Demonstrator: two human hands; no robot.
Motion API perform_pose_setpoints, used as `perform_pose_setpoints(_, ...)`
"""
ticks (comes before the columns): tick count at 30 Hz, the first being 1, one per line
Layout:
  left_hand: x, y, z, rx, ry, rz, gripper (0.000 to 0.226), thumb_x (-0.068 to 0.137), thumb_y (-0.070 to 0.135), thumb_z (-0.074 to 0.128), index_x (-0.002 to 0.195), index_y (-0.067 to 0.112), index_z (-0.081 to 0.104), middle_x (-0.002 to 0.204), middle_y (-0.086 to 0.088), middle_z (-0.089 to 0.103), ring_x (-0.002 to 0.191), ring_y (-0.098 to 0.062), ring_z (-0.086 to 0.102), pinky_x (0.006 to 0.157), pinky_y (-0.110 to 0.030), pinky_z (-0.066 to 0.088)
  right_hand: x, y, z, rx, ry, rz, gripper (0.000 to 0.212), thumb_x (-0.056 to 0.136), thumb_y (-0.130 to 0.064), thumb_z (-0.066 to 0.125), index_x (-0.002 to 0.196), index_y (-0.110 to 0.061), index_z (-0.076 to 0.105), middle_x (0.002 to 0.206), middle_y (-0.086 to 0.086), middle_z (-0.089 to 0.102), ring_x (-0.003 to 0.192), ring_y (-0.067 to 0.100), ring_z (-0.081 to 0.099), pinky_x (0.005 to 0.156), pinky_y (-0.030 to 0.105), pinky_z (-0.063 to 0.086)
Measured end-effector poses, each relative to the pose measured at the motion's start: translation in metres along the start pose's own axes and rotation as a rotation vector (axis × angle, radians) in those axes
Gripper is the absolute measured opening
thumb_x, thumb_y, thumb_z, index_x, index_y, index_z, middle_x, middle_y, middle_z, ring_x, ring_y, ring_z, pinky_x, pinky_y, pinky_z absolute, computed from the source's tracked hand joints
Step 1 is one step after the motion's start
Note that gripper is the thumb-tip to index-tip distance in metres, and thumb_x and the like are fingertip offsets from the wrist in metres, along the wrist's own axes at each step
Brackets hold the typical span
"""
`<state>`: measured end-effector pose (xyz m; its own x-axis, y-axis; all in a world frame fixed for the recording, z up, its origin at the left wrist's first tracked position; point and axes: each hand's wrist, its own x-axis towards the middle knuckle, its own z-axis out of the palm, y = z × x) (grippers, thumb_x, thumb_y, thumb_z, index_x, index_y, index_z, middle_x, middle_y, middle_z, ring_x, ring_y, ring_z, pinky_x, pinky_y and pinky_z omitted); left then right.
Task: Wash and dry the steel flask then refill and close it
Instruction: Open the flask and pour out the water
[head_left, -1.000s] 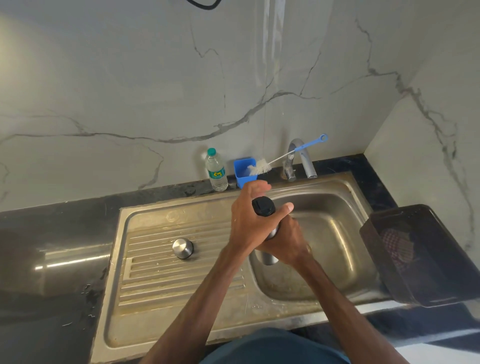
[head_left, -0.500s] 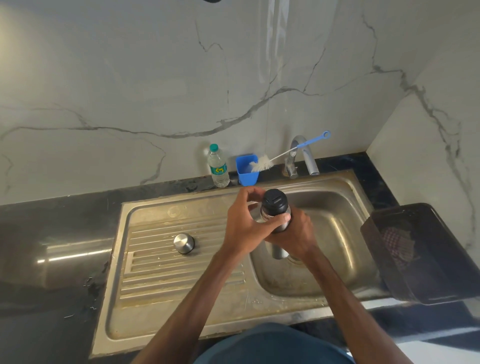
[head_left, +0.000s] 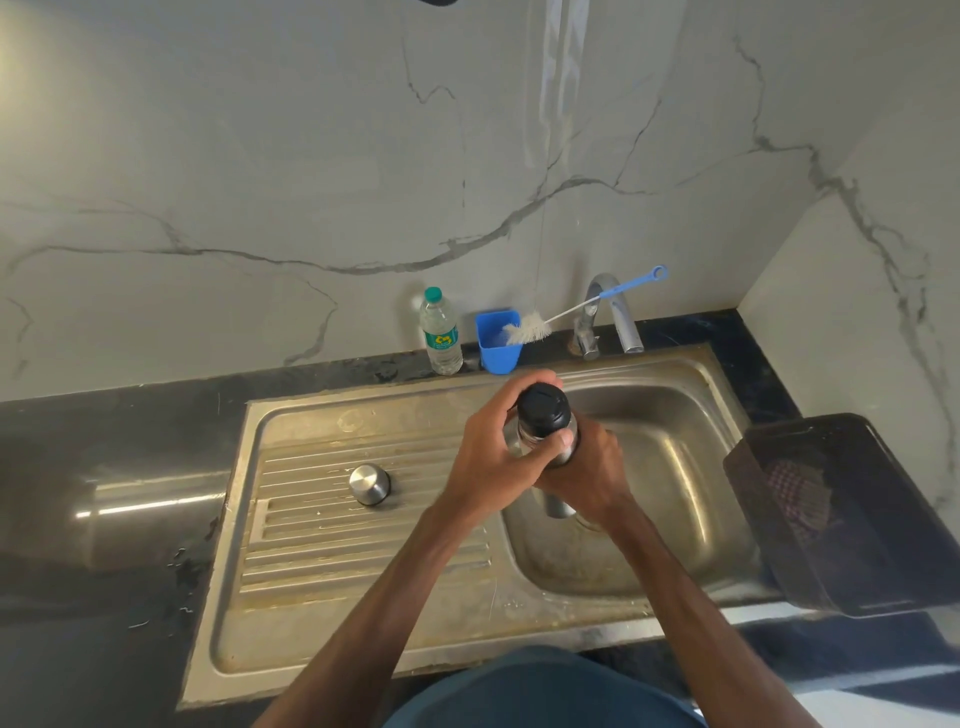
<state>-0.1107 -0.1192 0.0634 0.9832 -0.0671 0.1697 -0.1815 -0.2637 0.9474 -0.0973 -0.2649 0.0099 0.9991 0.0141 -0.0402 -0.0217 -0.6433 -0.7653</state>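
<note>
We stand at a dark surface (head_left: 104, 597) that carries a steel sink (head_left: 675, 467), with a dark tray (head_left: 841, 519) at three o'clock of the basin. We hold the steel flask (head_left: 558, 508) above the basin. The right hand (head_left: 589, 478) has its grip closed round the body, and the left hand (head_left: 488, 452) grips the neck just under the black lid (head_left: 543, 408). A steel cap (head_left: 370, 484) rests on the drainboard at nine o'clock. If the steel is wet, we judge a twist could slip our grip and drop the flask.

Pale grey-veined wall (head_left: 260, 156) fills the upper frame, meeting a side wall (head_left: 857, 322) at right; dark, perhaps wet, countertop (head_left: 104, 457) lower left.
</note>
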Motion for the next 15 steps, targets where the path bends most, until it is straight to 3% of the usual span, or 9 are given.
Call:
perform_pose_setpoints(4,0.002,0.005,-0.007,-0.024,0.037,0.012,0.049,0.082,0.009,0.087,0.126,0.016,0.066,0.121,0.001,0.073,0.117,-0.026,0.069,0.103,-0.049,0.055,0.0,0.004,0.001,-0.007,0.01,0.027,0.049,0.053,-0.044,0.09,0.094,-0.031,0.066,0.076,-0.013,0.071,0.074,0.011,0.07,0.073,0.031,0.054)
perform_pose_setpoints(11,0.013,0.022,-0.025,-0.019,0.105,0.049,0.054,0.081,0.021,0.091,0.129,0.024,0.068,0.127,0.003,0.069,0.122,-0.026,0.066,0.098,-0.051,0.057,-0.001,0.005,-0.002,0.041,0.033,0.076,0.052,0.053,-0.036,0.098,0.088,-0.039,0.06,0.073,-0.022,0.065,0.069,-0.004,0.062,0.067,0.016,0.043)
perform_pose_setpoints(15,0.013,0.016,-0.039,-0.137,0.107,-0.067,0.051,0.081,0.012,0.09,0.126,0.022,0.07,0.119,0.004,0.074,0.114,-0.02,0.071,0.096,-0.036,0.058,0.0,0.011,0.002,0.036,0.034,0.102,0.052,0.052,-0.038,0.098,0.093,-0.029,0.067,0.081,-0.015,0.072,0.077,0.01,0.069,0.075,0.029,0.053)
